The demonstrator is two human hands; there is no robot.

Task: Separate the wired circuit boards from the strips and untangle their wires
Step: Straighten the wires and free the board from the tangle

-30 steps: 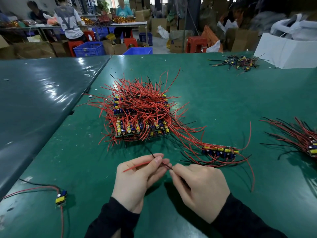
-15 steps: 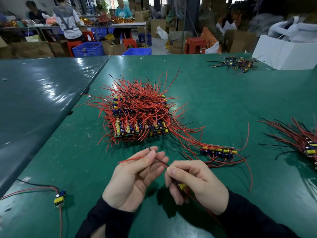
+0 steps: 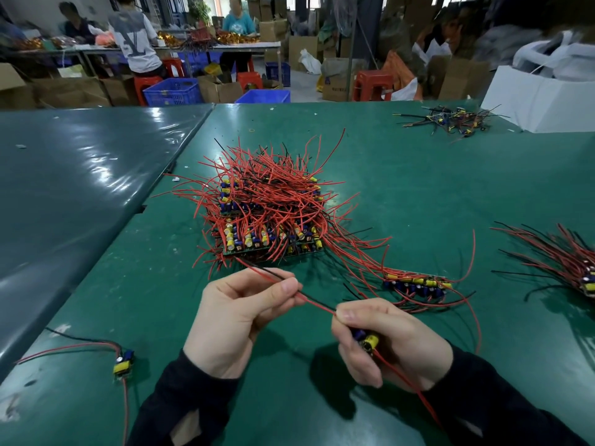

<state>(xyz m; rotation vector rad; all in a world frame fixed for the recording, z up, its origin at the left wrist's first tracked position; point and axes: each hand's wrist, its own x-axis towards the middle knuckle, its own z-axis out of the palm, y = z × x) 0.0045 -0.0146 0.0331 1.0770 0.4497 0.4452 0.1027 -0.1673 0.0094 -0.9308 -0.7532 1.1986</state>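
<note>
My right hand [image 3: 391, 342] grips a small circuit board [image 3: 367, 341] with a yellow part and a blue capacitor. Its red and black wires [image 3: 317, 300] run up left to my left hand [image 3: 238, 313], which pinches them between thumb and fingers. Another red wire trails from the board down toward my right sleeve. Behind my hands lies a big pile of board strips [image 3: 267, 214] covered in tangled red wires. A single strip of boards [image 3: 417, 286] lies just right of the pile, its wires still mixed with it.
One separated board [image 3: 123, 365] with wires lies at the left near the table's edge. A bundle of wired boards [image 3: 566, 262] sits at the right edge, a smaller heap [image 3: 450, 120] at the far right by a white box [image 3: 544, 101]. People work at tables behind.
My hands have drawn apart, stretching the wires straight between them. The right hand has turned, so the board in it now shows.
</note>
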